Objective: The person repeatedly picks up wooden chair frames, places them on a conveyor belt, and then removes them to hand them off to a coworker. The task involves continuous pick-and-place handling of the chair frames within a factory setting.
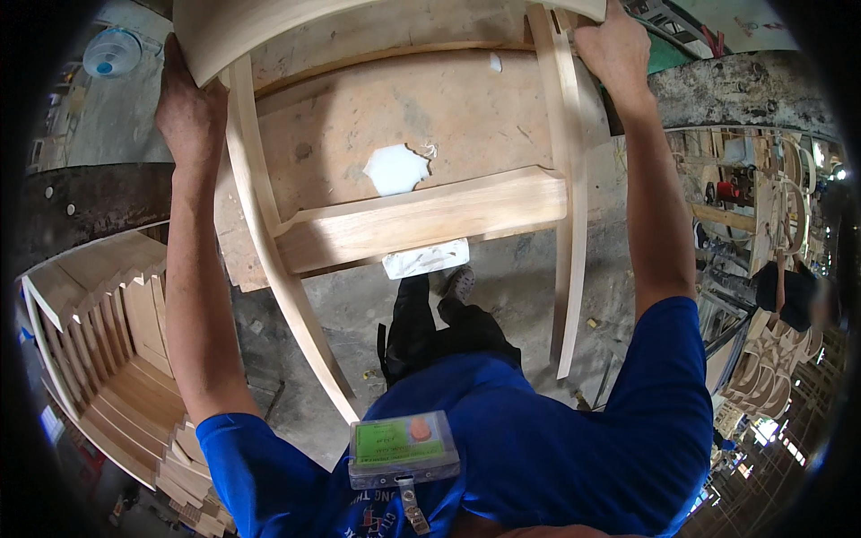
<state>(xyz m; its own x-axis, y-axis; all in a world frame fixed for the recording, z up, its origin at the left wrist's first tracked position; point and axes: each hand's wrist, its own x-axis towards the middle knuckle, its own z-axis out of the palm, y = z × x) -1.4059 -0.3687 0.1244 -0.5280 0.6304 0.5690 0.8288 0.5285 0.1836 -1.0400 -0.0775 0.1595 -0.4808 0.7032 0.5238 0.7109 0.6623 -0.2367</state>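
Observation:
A pale wooden chair frame lies before me over a worn board-topped bench [359, 108]. Its curved panel [229, 31] spans the top of the view and is partly cut off. From it two long, slightly bowed legs, the left leg [248, 170] and the right leg [567, 179], run toward me, joined by a wide shaped crossrail [421, 220]. My left hand [191, 112] is closed around the panel's left end, fingers partly hidden beneath it. At the opposite end, my right hand [619, 54] grips the panel's right corner, beside the top of the right leg.
A white sheet scrap [397, 169] lies on the bench; a white block [426, 258] shows at its near edge. Stacked wooden parts [126, 386] stand at lower left. A water jug [112, 52] is far left. Another person [789, 291] and curved chair parts [762, 377] are at right.

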